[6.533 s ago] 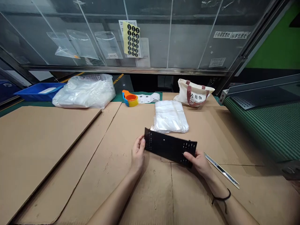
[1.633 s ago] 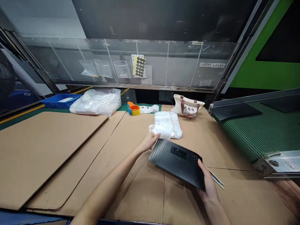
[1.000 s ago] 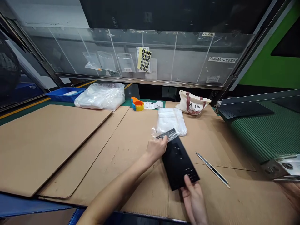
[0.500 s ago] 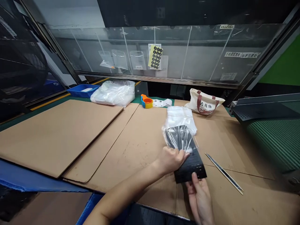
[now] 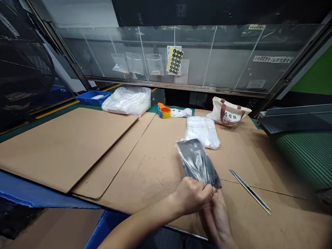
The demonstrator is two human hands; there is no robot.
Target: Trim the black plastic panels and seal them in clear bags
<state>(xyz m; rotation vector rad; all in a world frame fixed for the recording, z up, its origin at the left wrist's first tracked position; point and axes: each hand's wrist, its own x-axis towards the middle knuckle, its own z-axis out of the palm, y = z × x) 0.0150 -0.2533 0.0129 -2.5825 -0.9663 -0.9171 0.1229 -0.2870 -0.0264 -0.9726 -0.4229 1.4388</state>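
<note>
Bg: work bench w/ brown cardboard cover, clear panel standing behind it w/ a yellow sticker sheet on it. Landmark = bag stack, white/clear, flat on the cover approx mid bench.

Black plate is just on the near side of the bag stack, tilted, most of its length inside a clear bag; can't tell if its far end touches the stack. L hand is in a fist, clamped on the near end of the clear bag. R hand is right up against it, fingers closed on the plate's near end, partly hidden by the L hand, so exact grip n/a. Both hands are on the near side of the stack.

Rest, rel. to bag stack: thin stick near R side, lying diagonally; tote bag just behind & R; green conveyor well R, w/ a dark panel on it; orange/yellow/blue ring & paper strip behind & L; plastic bundle & blue tray further L; cardboard sheet well L, flat
</note>
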